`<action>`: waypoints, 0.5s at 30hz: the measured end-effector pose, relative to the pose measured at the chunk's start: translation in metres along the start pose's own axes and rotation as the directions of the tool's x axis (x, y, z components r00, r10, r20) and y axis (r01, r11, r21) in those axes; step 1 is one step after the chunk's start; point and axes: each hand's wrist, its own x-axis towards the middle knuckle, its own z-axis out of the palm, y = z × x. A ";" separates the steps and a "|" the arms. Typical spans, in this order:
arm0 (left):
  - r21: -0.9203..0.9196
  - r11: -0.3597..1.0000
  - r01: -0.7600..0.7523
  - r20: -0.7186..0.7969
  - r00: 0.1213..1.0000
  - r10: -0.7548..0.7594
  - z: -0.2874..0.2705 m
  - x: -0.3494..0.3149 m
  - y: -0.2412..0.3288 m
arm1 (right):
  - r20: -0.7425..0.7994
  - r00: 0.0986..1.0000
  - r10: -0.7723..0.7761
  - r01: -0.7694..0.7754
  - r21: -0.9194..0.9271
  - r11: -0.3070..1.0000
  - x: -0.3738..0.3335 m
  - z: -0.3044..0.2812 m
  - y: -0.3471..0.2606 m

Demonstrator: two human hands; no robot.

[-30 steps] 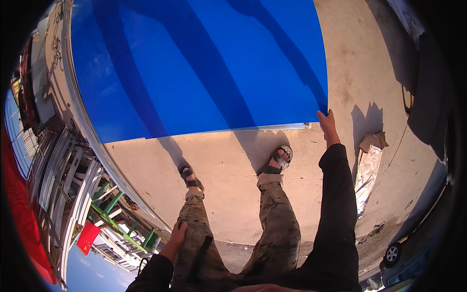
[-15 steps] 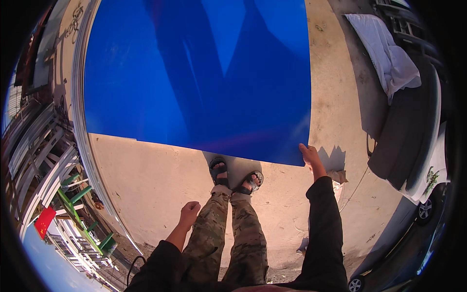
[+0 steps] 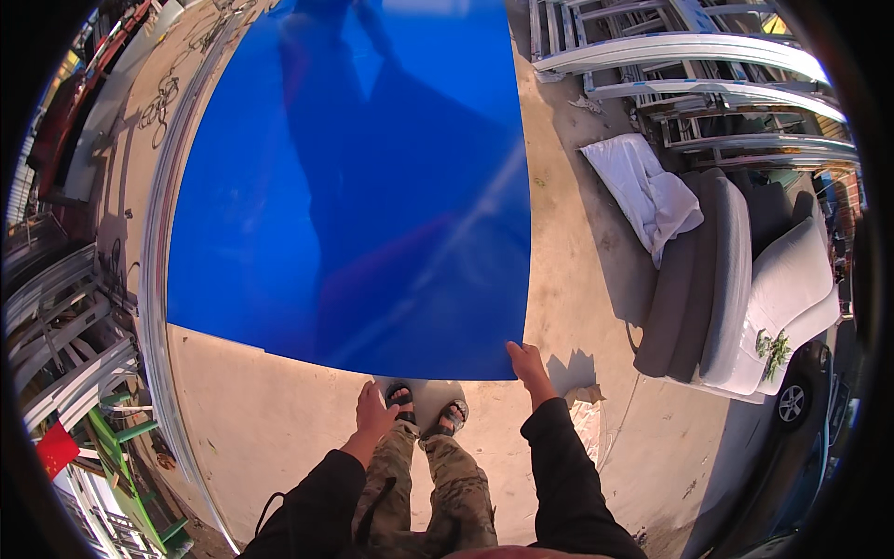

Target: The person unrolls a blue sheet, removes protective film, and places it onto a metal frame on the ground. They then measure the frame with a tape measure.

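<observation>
A large glossy blue sheet [image 3: 419, 279] stretches out in front of me, with my shadow falling across it. Its near right corner is pinched in my right hand [image 3: 529, 363], the thumb lying on top and the other fingers hidden beneath. My left hand [image 3: 374, 410] is just below the near edge, by my feet. Its fingers are partly stretched toward the sheet, thumb apart, and nothing shows in them. Whether the fingertips touch the edge I cannot tell.
Long pale metal profiles [image 3: 154, 279] run along the left side. At right stand a grey sofa [image 3: 698, 279] with a white cloth [image 3: 643, 191] by it, and a dark car [image 3: 792, 410]. White metal frames [image 3: 689, 56] are stacked at the far right.
My left hand has moved up toward the sheet's near edge and its fingers have opened out. My right hand keeps its hold on the corner. The view has shifted, showing more on the right.
</observation>
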 end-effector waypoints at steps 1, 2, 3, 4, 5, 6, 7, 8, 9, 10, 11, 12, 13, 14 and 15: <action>-0.014 1.000 0.017 -0.033 0.999 -0.017 0.000 0.005 -0.003 | -0.012 0.999 0.042 -0.042 0.003 0.999 -0.007 -0.003 -0.003; -0.172 0.975 0.144 -0.031 0.988 -0.151 0.002 0.008 -0.005 | 0.002 1.000 0.004 -0.004 0.022 1.000 -0.014 -0.004 -0.005; -0.303 0.906 0.296 0.015 0.952 -0.306 0.004 0.010 -0.009 | -0.001 1.000 -0.010 0.010 0.037 0.999 -0.019 -0.006 -0.005; -0.508 0.750 0.423 0.056 0.885 -0.461 0.008 0.010 -0.011 | 0.024 0.999 -0.032 0.030 0.076 0.997 -0.024 -0.007 -0.004; -0.667 0.517 0.536 0.170 0.786 -0.595 0.011 0.010 -0.014 | 0.034 0.999 -0.029 0.027 0.064 0.998 -0.028 -0.009 -0.002; -0.754 0.353 0.554 0.239 0.732 -0.638 0.016 0.009 -0.016 | 0.065 0.997 -0.035 0.030 0.080 0.996 -0.030 -0.011 0.000; -0.832 0.164 0.531 0.328 0.708 -0.626 0.019 0.009 -0.018 | 0.103 0.994 -0.045 0.033 0.124 0.992 -0.032 -0.014 0.003; -0.866 0.035 0.499 0.389 0.715 -0.581 0.025 0.008 -0.017 | 0.103 0.995 -0.004 -0.008 0.120 0.993 -0.032 -0.016 0.006; -0.887 -0.088 0.454 0.421 0.715 -0.558 0.030 0.009 -0.017 | 0.097 0.994 -0.058 0.048 0.105 0.993 -0.031 -0.018 0.009; -0.893 -0.147 0.425 0.434 0.727 -0.533 0.038 0.012 -0.014 | 0.085 0.993 -0.079 0.070 0.103 0.992 -0.031 -0.021 0.013; -0.897 -0.199 0.395 0.437 0.729 -0.526 0.045 0.012 -0.012 | 0.061 0.997 -0.046 0.039 0.114 0.993 -0.032 -0.024 0.018; -0.891 -0.267 0.368 0.454 0.743 -0.491 0.052 0.015 -0.009 | 0.073 0.992 -0.104 0.094 0.136 0.986 -0.032 -0.027 0.021; -0.875 -0.345 0.341 0.475 0.743 -0.471 0.061 0.014 -0.005 | 0.107 0.987 -0.118 0.095 0.198 0.976 -0.035 -0.029 0.027; -0.886 -0.373 0.275 0.433 0.779 -0.453 0.069 0.013 -0.001 | 0.143 0.985 -0.092 0.072 0.139 0.988 -0.036 -0.036 0.031; -0.888 -0.404 0.219 0.401 0.798 -0.450 0.077 0.014 0.002 | 0.197 0.977 -0.081 0.052 0.145 0.988 -0.037 -0.040 0.035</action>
